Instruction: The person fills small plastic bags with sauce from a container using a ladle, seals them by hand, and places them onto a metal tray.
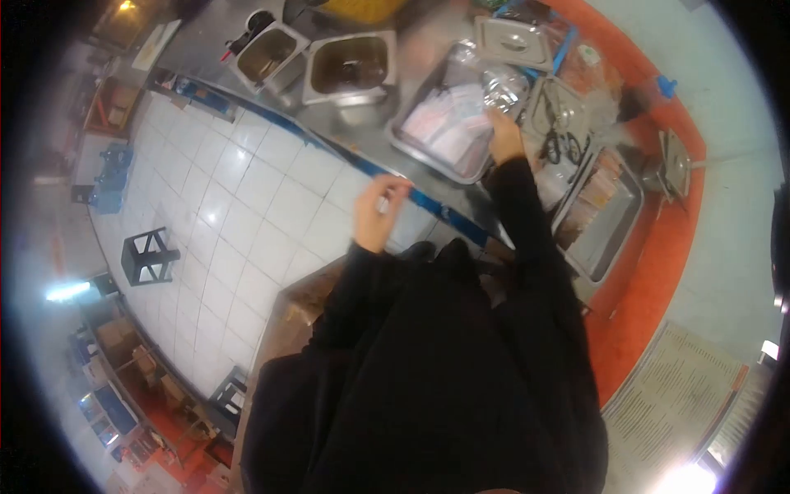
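My left hand (378, 216) is raised in front of the counter edge. Its fingers are curled toward the thumb, and whether anything small is between them is not visible. Over the right side of a metal tray (471, 176) reaches my right hand (505, 142), fingers bent and pressed together beside crumpled foil (504, 87). What those fingers grip is hidden by blur. Pale pink and white flat packets (444, 123) lie in the tray. Black-handled scissors (563, 146) rest to the right of my right hand, near a metal lid (543, 107).
Two metal containers (350, 67) (268, 56) with brown contents stand left of the tray. A second metal tray (613, 239) holds packets at right. Another lid (514, 43) and clear plastic bags (597, 70) lie at the back. A black stool (148, 257) stands on the tiled floor.
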A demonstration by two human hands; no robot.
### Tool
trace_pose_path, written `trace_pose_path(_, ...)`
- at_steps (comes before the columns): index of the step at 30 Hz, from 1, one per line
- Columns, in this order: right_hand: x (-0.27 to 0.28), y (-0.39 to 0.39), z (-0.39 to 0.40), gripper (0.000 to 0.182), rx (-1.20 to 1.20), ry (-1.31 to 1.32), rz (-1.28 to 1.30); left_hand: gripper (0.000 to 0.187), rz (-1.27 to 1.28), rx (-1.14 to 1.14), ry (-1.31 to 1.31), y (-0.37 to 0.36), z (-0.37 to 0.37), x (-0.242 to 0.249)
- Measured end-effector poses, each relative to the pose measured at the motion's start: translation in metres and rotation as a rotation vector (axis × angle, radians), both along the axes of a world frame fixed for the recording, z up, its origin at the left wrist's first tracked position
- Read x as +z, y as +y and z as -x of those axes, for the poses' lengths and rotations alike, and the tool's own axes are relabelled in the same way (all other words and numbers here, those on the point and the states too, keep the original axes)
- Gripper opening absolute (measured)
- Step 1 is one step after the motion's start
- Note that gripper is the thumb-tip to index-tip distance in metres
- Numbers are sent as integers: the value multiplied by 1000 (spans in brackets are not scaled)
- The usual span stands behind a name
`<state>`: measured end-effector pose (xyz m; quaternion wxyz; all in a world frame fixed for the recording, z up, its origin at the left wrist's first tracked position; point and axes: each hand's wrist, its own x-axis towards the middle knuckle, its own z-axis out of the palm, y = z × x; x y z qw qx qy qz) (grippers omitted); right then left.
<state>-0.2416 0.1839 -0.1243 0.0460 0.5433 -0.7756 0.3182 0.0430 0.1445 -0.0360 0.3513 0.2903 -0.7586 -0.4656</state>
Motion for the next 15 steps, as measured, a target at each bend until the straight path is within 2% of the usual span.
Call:
trace_pose_path(2,-64,-35,23,30,-16,266,7,7,-42,235,42,-24,-47,-5)
trace_pose_path(3,-41,-38,18,28,-121,37,-616,8,-12,348,61,-36,-69,-6)
trace_pose_path(4,-30,-36,7,26,-215,153,-637,9,6,421,92,-45,-88,-3)
trace_pose_path(5,-30,-37,8,19,-195,152,-627,7,-21,514,146,-53,-104,-3)
trace_pose_path(7,-10,-36,-5,18,-173,341,-777,8,-8,645,187,-68,-134,-2)
trace_pose_path(9,-16,-36,10,17,-177,248,-779,8,-15,756,206,-71,-152,0)
trace_pose_path(11,-17,-30,24,19,-189,119,-626,9,3,851,200,-78,-162,-1)
trace_pose_path(13,8,-26,14,20,-319,22,-263,10,-14,832,209,-81,-160,-1)
trace_pose_path(15,25,-20,7,13,-335,-316,122,10,-78,749,244,-79,-149,-1)
